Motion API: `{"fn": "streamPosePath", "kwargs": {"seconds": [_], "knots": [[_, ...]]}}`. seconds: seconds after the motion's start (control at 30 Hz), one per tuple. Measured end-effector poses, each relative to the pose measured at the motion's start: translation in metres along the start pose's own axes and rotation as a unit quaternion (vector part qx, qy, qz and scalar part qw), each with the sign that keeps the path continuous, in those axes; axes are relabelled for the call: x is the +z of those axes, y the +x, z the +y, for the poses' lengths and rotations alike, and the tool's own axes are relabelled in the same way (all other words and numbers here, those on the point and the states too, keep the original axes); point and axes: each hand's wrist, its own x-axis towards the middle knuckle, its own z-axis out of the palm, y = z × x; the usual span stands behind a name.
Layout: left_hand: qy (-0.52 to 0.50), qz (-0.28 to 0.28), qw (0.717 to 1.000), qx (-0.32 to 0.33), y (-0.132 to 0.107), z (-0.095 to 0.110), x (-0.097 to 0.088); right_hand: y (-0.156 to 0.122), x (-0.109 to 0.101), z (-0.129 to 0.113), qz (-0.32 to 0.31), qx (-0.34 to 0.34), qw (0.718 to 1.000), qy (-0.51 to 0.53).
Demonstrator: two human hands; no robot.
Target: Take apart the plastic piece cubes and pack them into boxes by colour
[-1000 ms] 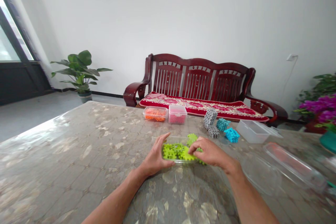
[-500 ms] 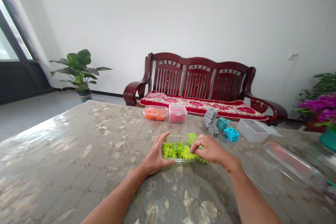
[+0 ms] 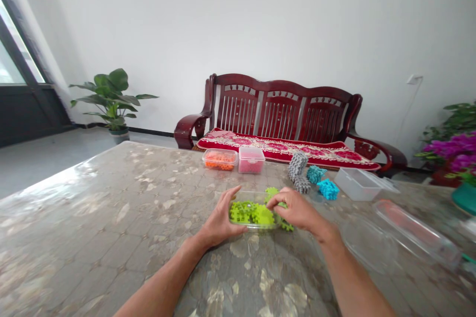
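Note:
A clear plastic container [image 3: 256, 227] with lime-green interlocking toy pieces [image 3: 241, 213] in it rests on the table in front of me. My left hand [image 3: 220, 219] is wrapped round its left end, thumb at the front and fingers at the back. With thumb and fingers closed, my right hand [image 3: 292, 209] pinches the edge of a flat green toy piece [image 3: 263, 214] over the right part of the container. More green pieces [image 3: 271, 191] lie behind and beside the container's right end, partly covered by my right hand.
Farther back stand a tub of orange pieces [image 3: 220, 160] and a pink-filled box [image 3: 252, 162]. Grey blocks [image 3: 298, 173], teal blocks [image 3: 316, 174] and blue blocks [image 3: 328, 189] sit to the right, near an open clear box [image 3: 357, 185], a clear lid [image 3: 370, 245] and a long container [image 3: 416, 232].
My right hand has shifted slightly to the left, and the flat green piece has moved left with it inside the container. My left hand keeps its place.

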Motion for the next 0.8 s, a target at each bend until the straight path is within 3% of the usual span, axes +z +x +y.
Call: {"fn": "streamPosePath", "kwargs": {"seconds": [0.17,0.27,0.37,0.47,0.57,0.8], "knots": [[0.001,0.0,1.0,0.005,0.0,0.001,0.0,0.004,0.016,-0.004,-0.004,-0.021,1.0,-0.016],[0.003,0.001,1.0,0.003,0.0,0.002,-0.001,0.005,0.007,0.005,0.052,0.017,0.999,0.005],[0.004,0.0,1.0,0.003,0.0,0.003,-0.001,0.002,-0.013,0.03,0.112,0.089,0.989,0.024],[0.006,0.001,1.0,0.007,0.0,0.003,-0.002,-0.005,-0.021,0.06,0.073,0.13,0.989,-0.02],[0.005,0.001,1.0,0.009,0.0,0.003,-0.002,-0.011,-0.016,0.082,0.016,0.165,0.981,-0.098],[0.005,0.002,1.0,0.007,0.0,0.001,-0.001,-0.013,0.0,0.102,-0.027,0.154,0.975,-0.161]]}}
